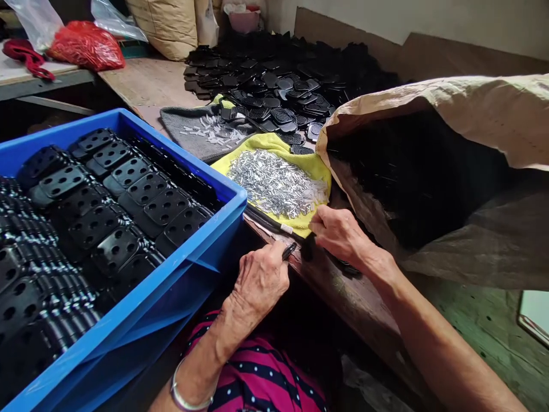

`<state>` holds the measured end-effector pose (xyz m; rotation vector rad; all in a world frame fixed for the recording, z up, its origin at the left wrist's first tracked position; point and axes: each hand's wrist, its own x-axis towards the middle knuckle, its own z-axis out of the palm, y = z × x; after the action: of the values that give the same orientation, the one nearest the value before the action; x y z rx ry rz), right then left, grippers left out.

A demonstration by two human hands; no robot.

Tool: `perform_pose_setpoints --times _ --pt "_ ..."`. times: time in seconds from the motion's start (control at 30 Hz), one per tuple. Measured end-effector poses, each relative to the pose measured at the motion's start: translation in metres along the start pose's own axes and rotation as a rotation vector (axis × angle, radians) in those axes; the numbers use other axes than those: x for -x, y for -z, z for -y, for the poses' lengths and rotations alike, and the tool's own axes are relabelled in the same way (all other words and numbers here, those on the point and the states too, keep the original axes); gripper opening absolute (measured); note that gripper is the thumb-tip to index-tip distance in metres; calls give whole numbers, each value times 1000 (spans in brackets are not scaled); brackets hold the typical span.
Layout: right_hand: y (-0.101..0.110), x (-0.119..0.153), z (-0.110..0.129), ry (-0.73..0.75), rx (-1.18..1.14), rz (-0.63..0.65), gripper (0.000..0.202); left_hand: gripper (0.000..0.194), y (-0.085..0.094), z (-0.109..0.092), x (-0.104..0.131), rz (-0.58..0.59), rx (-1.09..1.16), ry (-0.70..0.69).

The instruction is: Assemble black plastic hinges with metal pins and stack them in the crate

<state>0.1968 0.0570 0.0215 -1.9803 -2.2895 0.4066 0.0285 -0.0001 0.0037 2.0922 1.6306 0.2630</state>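
The left hand point(262, 276) was curled closed, the left forearm point(210, 352) slanting up from below; the right hand point(339, 230) bent inward, the right forearm point(433, 317) outstretched.

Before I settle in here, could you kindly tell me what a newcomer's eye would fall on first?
Probably the glittering pile of small metal pins on the yellow cloth, mid-view. Just nearer, the left hand holds a small black piece, while the right hand is at the cloth's near right edge. Then come the big blue crate at the left, packed with rows of black parts, and the dark heap behind the cloth.
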Motion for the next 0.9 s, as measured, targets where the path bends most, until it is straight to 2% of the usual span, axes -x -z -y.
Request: perform_pose_setpoints --times 0.07,0.2,0.3,0.53,0.7,0.9 --pt "2 13 -3 5 -164 10 10 17 0 -2 -1 14 -41 -26" --pt "3 28 -7 -3 -672 39 5 20 3 -8 -2 61 -146 -39" --pt "4 30 -8 -11 -878 67 8 24 5 -14 -3 104 -178 -3" --pt "7 34 -6 125 -897 144 2 28 -2 -15 6 73 -198 -7" --pt "3 34 -3 149 -782 66 7 26 0 -17 5 62 -227 -36" --pt "-2 32 -8 196 -733 57 11 25 3 -19 6 55 -272 -63"
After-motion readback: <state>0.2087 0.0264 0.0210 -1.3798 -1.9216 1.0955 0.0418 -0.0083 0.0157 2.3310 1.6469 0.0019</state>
